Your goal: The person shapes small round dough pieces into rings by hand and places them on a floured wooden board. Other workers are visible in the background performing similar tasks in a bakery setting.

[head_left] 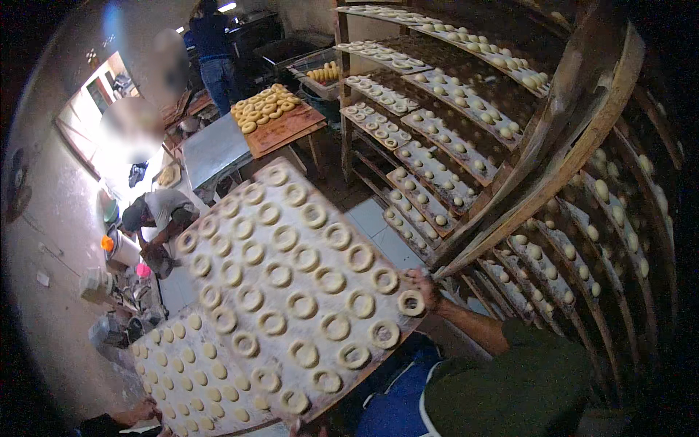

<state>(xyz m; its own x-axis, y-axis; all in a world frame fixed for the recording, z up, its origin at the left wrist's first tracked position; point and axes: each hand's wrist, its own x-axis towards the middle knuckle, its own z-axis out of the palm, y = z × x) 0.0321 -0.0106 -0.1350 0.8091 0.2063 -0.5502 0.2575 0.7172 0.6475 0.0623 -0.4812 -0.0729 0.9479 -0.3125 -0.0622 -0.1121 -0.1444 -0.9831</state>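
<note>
A wide floured board (287,197) with rows of raw dough rings (301,305) is held up, tilted, before me. My right hand (425,290) is closed on its right corner, by the last dough ring. At the near edge of the board, my left hand (309,427) grips from below; only part of it shows, the rest is hidden by the board and the picture's lower rim. Under the left side lies a second floured board (164,371) with small flat dough rounds (200,378). A hand (138,413) from a dark sleeve, apparently another person's, touches that board's near left edge.
A wooden rack (553,146) on the right holds many boards of dough pieces. Golden rings (263,105) sit on a brown board (291,127) beside a metal table (218,151). One person (171,211) bends at the left; another (212,51) stands at the back.
</note>
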